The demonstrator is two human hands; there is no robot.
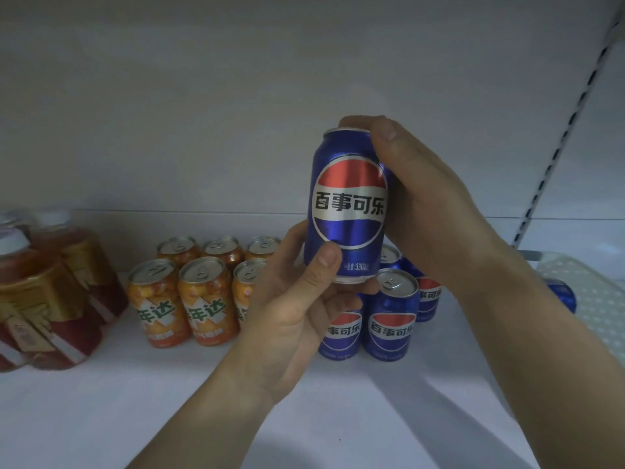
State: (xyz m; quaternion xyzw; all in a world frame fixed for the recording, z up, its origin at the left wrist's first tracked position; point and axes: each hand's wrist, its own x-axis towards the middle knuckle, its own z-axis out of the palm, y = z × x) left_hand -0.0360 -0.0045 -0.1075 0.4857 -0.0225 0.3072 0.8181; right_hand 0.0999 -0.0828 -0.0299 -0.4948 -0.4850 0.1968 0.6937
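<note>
Blue cola can: upright, held in the air above the white shelf, logo facing the camera. Left hand cups its base, thumb on the lower front. Right hand wraps its right side, fingers curled over the top rim. Below: blue cans. Left: orange cans, then red bottles. Right: white basket.

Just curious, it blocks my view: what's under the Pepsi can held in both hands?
Below the held Pepsi can, more Pepsi cans stand on the white shelf. The left hand and right hand hide some; their number is unclear.
</note>
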